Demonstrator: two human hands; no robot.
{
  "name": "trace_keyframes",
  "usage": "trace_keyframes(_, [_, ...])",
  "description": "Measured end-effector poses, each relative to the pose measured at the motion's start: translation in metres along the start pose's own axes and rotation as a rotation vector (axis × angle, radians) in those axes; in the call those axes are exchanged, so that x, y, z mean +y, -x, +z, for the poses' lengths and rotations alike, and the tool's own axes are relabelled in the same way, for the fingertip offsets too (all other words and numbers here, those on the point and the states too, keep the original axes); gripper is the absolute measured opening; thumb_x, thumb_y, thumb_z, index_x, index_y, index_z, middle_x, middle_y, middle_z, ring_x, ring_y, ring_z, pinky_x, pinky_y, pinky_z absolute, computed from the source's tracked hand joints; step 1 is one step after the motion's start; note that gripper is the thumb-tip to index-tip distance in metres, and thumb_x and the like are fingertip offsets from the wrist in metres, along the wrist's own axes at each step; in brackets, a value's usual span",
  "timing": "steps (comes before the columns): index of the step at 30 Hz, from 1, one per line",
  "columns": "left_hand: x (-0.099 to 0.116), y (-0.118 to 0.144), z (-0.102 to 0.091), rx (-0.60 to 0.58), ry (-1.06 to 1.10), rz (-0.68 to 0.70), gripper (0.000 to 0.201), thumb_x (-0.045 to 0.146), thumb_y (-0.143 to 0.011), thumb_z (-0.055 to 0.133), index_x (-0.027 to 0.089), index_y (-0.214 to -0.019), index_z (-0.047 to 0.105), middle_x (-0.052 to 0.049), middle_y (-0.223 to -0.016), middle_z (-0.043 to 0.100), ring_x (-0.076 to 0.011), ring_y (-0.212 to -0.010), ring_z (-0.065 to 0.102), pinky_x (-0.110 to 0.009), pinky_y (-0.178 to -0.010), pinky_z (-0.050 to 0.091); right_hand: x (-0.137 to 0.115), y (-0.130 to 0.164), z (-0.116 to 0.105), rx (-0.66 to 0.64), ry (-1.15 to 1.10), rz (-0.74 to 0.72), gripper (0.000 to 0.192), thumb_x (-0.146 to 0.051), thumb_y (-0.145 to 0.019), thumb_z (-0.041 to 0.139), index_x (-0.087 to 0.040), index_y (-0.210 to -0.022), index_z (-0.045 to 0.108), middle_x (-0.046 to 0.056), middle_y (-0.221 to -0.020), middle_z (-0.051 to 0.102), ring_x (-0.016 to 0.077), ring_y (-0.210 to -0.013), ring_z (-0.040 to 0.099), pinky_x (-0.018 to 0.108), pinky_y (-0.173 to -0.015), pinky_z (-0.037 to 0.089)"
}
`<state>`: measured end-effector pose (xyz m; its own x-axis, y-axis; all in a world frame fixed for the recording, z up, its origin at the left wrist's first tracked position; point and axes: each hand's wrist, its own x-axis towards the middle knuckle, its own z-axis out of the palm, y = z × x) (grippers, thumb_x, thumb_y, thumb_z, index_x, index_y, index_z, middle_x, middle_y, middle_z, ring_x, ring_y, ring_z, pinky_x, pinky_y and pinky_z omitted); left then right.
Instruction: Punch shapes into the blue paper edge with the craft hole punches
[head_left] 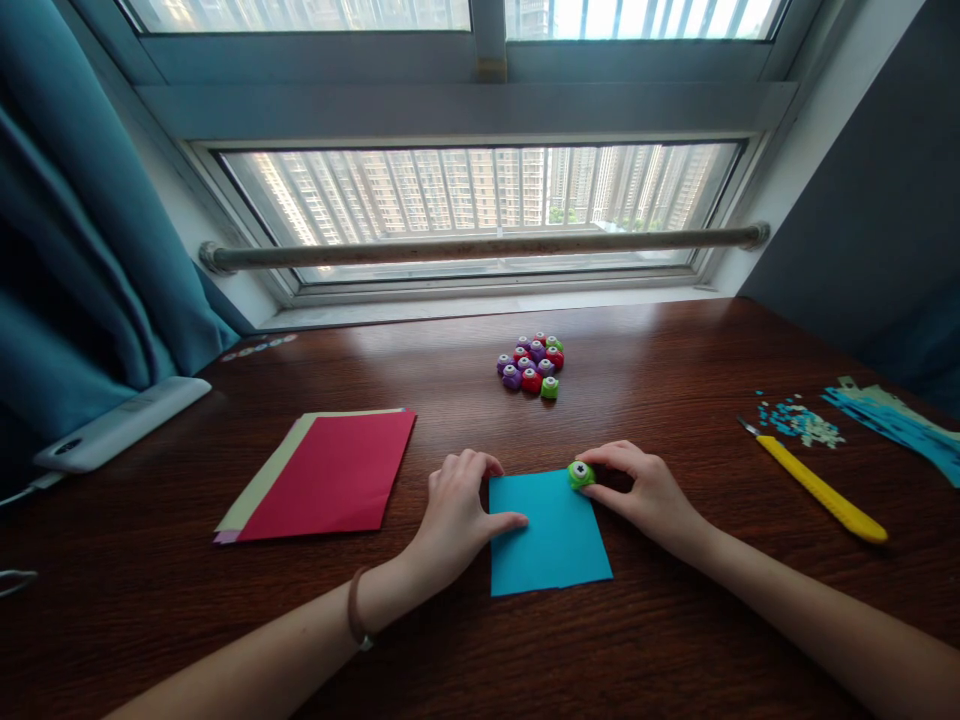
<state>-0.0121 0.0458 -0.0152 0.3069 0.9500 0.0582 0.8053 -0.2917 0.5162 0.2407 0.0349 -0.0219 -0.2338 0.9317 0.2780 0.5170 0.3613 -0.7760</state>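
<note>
Surface: dark wooden desk [675, 620] under a window, with a teal curtain [82, 250] at the far left.
Main item: blue paper square [544, 540], flat on the desk in front of the person, between the two hands.
Tool in use: small green punch [580, 474], sitting over the far right corner of the blue paper square.
Right hand [649, 495]: fingers curled round the green punch, thumb and fingertips pinching its sides; whether it is pressing down cannot be told.
Left hand [457, 510]: fingers bent, thumb laid flat on the left edge of the blue paper square, holding the sheet steady.
Step in hand: by the look of it, seating the punch on the corner of the sheet, just ahead of a press.
Next move calls for: a firm, straight downward push on the punch while the left thumb keeps the sheet from sliding; the paper edge should be fully inside the punch slot.
Spare punches: cluster of purple, red and green punches [531, 364], farther back on the desk, well apart from the hands.
Paper stock: red sheet over a pale one [322, 475], left of the hands.
Right side: yellow craft knife [821, 488], blue paper scraps [799, 420] and cut blue strips [896, 425].
Far left: white device [120, 420] at the desk edge.
</note>
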Motion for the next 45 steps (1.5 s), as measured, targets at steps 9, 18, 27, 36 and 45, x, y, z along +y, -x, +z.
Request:
trace_keyframes(9, [0.001, 0.0, 0.0, 0.0, -0.01, 0.002, 0.048, 0.05, -0.06, 0.075, 0.021, -0.092, 0.056, -0.002, -0.095, 0.056, -0.0254, -0.094, 0.048, -0.036, -0.077, 0.033, -0.001, 0.0, -0.001, -0.01, 0.008, 0.013, 0.024, -0.027, -0.074, 0.069, -0.024, -0.097, 0.067, 0.004, -0.094, 0.066, 0.0217, -0.09, 0.059, 0.037, -0.083, 0.049])
trace_keyframes(18, [0.002, 0.001, -0.001, 0.009, 0.011, -0.004, 0.051, 0.049, -0.06, 0.076, 0.022, -0.098, 0.056, -0.003, -0.099, 0.057, -0.0268, -0.097, 0.048, -0.038, -0.081, 0.034, -0.005, 0.003, 0.0, 0.026, 0.077, -0.101, 0.038, -0.03, -0.08, 0.062, -0.024, -0.117, 0.058, 0.007, -0.111, 0.061, 0.0232, -0.101, 0.055, 0.038, -0.085, 0.049])
trace_keyframes(27, [0.002, 0.005, 0.003, 0.142, 0.065, 0.024, 0.048, 0.042, -0.077, 0.063, 0.021, -0.117, 0.046, -0.009, -0.115, 0.048, -0.0271, -0.109, 0.044, -0.042, -0.091, 0.034, -0.012, 0.009, 0.0, -0.018, 0.481, -0.32, 0.042, -0.033, -0.087, 0.053, -0.018, -0.126, 0.052, 0.008, -0.12, 0.058, 0.028, -0.106, 0.048, 0.044, -0.091, 0.041])
trace_keyframes(36, [0.007, 0.012, 0.004, 0.163, -0.085, 0.35, 0.047, 0.033, -0.088, 0.05, 0.019, -0.131, 0.035, -0.011, -0.136, 0.039, -0.0255, -0.126, 0.031, -0.041, -0.102, 0.027, -0.018, 0.009, -0.003, -0.077, 0.713, -0.469, 0.045, -0.033, -0.089, 0.05, -0.004, -0.123, 0.054, 0.015, -0.118, 0.058, 0.0308, -0.106, 0.047, 0.045, -0.092, 0.042])
trace_keyframes(45, [0.029, 0.014, 0.002, 0.074, -0.447, 0.722, 0.039, 0.025, -0.094, 0.039, 0.015, -0.132, 0.04, -0.009, -0.134, 0.047, -0.0225, -0.127, 0.037, -0.041, -0.103, 0.028, -0.007, 0.006, 0.002, -0.069, 0.836, -0.62, 0.047, -0.03, -0.087, 0.054, 0.003, -0.12, 0.053, 0.019, -0.117, 0.057, 0.0303, -0.105, 0.051, 0.041, -0.091, 0.047])
